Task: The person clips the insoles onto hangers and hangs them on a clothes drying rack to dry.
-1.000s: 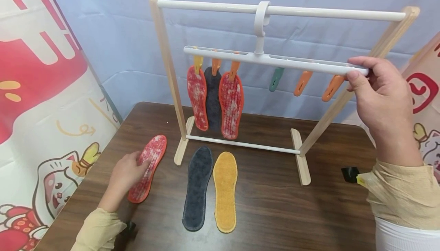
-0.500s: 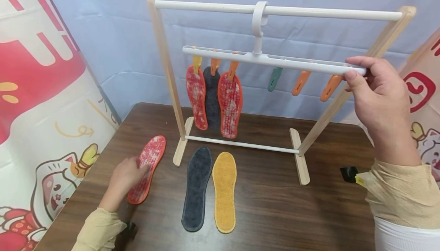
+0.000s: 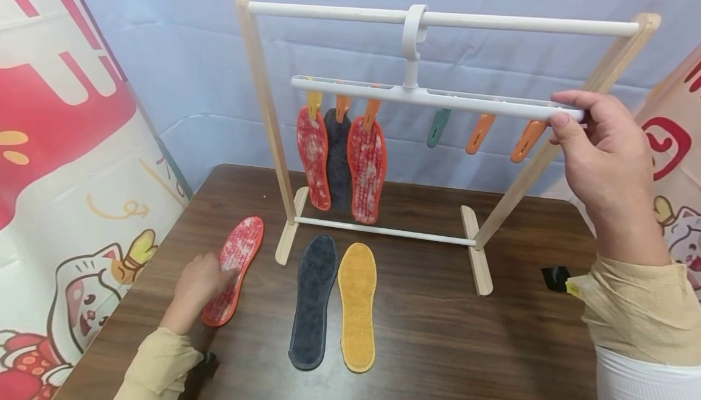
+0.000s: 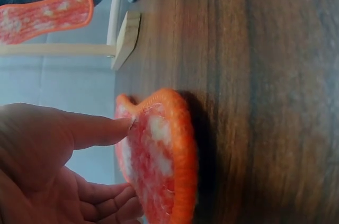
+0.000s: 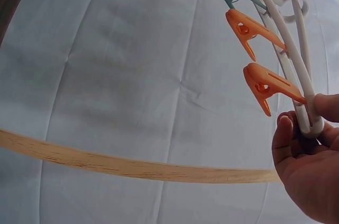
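A red and white insole [image 3: 241,245] with an orange edge lies on the table at the left. My left hand [image 3: 199,284] is over its middle; in the left wrist view the thumb [image 4: 103,131] meets one edge and curled fingers touch the other side. My right hand [image 3: 610,153] pinches the right end of a white clip hanger [image 3: 471,101], hooked on the rack's top bar. From its left half hang two red insoles [image 3: 368,168] and a dark one [image 3: 339,162] between them. A green clip [image 3: 438,128] and two orange clips [image 3: 480,134] hang bare on the right half.
A dark grey insole [image 3: 314,302] and a yellow insole [image 3: 358,305] lie side by side before the rack. Wooden posts [image 3: 265,101] on flat feet [image 3: 477,251] carry the rack's white bars [image 3: 526,22]. Patterned cloth [image 3: 82,205] hangs at both sides.
My left hand's fingers have drawn in slightly over the red insole, blurring a little. The right hand stays on the hanger end; the insoles have not visibly moved.
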A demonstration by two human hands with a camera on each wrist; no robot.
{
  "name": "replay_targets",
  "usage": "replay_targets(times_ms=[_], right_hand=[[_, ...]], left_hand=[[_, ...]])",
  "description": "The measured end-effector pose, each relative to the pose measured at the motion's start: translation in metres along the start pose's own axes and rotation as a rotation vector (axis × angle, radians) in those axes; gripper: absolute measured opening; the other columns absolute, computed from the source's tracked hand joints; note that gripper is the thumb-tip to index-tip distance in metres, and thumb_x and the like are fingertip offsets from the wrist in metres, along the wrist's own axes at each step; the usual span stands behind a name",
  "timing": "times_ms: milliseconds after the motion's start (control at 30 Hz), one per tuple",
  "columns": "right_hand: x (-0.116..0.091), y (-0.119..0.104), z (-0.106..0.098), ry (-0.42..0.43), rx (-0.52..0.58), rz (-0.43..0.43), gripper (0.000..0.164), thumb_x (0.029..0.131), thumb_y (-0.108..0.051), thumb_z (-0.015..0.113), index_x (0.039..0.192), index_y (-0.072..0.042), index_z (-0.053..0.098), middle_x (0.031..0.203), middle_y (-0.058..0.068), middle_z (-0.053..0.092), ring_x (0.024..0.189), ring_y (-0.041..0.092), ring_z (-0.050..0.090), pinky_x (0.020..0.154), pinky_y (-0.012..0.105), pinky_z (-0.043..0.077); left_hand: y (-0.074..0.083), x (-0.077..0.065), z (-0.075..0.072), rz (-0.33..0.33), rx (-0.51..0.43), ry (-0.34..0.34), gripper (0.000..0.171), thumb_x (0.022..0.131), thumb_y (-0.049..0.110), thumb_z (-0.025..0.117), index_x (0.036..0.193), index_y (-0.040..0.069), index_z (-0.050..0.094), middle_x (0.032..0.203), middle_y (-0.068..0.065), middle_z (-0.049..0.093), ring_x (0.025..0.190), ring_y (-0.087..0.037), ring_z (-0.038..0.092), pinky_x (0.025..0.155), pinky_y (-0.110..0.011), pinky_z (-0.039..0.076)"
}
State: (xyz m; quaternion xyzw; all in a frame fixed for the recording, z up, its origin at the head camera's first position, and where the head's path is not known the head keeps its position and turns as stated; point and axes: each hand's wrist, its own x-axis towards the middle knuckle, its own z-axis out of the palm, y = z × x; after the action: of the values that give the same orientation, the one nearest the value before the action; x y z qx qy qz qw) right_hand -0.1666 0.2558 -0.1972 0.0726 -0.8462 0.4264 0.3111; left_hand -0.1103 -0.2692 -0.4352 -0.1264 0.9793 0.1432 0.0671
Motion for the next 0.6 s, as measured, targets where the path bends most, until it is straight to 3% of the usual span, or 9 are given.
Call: replay_targets(times_ms=[467, 600], right_hand=[[0.0008, 0.0025, -0.0029, -0.054, 0.119, 0.002, 0.032, 0.092, -0.011, 0.055, 0.123, -0.013, 0.057, 0.091, -0.008, 0.051, 0.081, 0.006, 0.05, 0.074, 0.01, 0.04], [0.0008, 0.0032, -0.0024, -0.069, 0.147, 0.008, 0.034, 0.09, -0.012, 0.057, 0.124, -0.013, 0.056, 0.096, -0.006, 0.055, 0.085, 0.007, 0.053, 0.076, 0.01, 0.04]], left_hand=[[-0.0021, 0.0016, -0.0043, -0.009, 0.006, -0.024, 0.054, 0.082, 0.045, 0.063, 0.085, -0.009, 0.058, 0.077, -0.022, 0.057, 0.066, -0.031, 0.055, 0.059, -0.051, 0.047], [-0.0024, 0.0016, -0.0049, -0.014, 0.001, -0.02, 0.054, 0.081, 0.044, 0.064, 0.086, -0.009, 0.057, 0.077, -0.022, 0.057, 0.066, -0.031, 0.055, 0.059, -0.05, 0.047]])
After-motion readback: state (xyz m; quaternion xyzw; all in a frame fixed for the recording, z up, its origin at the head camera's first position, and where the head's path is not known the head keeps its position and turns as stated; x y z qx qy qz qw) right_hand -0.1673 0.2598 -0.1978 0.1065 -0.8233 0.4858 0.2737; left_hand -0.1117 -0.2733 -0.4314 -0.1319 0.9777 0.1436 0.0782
